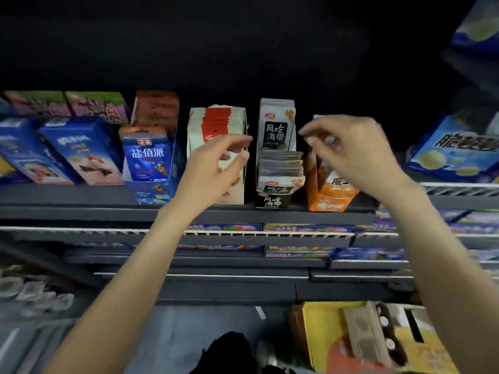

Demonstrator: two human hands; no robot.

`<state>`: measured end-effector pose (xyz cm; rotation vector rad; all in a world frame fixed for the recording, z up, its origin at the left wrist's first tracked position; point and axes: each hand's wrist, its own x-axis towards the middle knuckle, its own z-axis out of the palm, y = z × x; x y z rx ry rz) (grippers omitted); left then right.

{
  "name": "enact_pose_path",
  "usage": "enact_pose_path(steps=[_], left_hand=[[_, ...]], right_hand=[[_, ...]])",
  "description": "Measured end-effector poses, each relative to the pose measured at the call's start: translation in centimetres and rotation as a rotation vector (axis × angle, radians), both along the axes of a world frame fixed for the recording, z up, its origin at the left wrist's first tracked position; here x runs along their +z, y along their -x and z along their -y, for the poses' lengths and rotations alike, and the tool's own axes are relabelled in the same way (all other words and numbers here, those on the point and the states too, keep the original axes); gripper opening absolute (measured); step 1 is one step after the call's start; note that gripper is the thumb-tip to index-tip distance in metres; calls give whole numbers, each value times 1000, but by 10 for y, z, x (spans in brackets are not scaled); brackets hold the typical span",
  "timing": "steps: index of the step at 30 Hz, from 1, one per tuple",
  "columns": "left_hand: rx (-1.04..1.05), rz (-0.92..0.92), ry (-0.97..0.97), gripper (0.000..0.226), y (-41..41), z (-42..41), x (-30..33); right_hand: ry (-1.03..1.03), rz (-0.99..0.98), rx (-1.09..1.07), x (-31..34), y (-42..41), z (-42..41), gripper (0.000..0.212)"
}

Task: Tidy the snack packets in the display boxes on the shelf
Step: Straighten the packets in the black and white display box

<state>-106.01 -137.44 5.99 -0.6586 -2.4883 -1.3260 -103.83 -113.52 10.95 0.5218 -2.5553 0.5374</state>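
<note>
Mid-frame, a dark shelf [81, 197] carries display boxes [275, 168]; your left hand [216, 163] and right hand [353, 149] hover loosely curled, holding nothing.

A yellow carton [321, 333] sits low at right — small bottles [384, 321] inside it; clear cups [32, 292] stand lower left.

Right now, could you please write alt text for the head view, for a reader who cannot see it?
Two bare hands, left hand and right hand, reach toward a grey seaweed display box on a dark shop shelf, fingers loosely curled, holding nothing. A white-and-red box and an orange box flank it.
</note>
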Motion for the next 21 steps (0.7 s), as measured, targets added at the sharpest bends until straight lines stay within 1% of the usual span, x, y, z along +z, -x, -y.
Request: enact_pose_path(steps=[3,4,6,8,11,12,16,19,21], left_hand=[[-45,-8,142,27,15,-14,0],[-62,-28,193,29,18,-18,-2],[-69,-64,257,35,21,-22,-4],[-55,-120,290,39,22,-23,-6],[-37,-283,377,38,23,-20,-10],[-38,-310,388,36,23,-19,-12],[-61,-312,372,35,25,-17,-14],[-74,-285,356,35,26,-16,-14],[-77,-248,344,37,26,-16,-14]], right_hand=[[-195,179,100,11,37,-13,21],[-223,253,155,13,47,-15,22],[-220,381,248,15,62,-14,25],[-226,455,299,15,72,-10,26],[-287,514,347,7,84,-3,29],[-304,535,363,5,87,-2,30],[-304,589,392,1,92,0,32],[-327,537,376,1,96,1,28],[-326,555,371,1,99,1,29]])
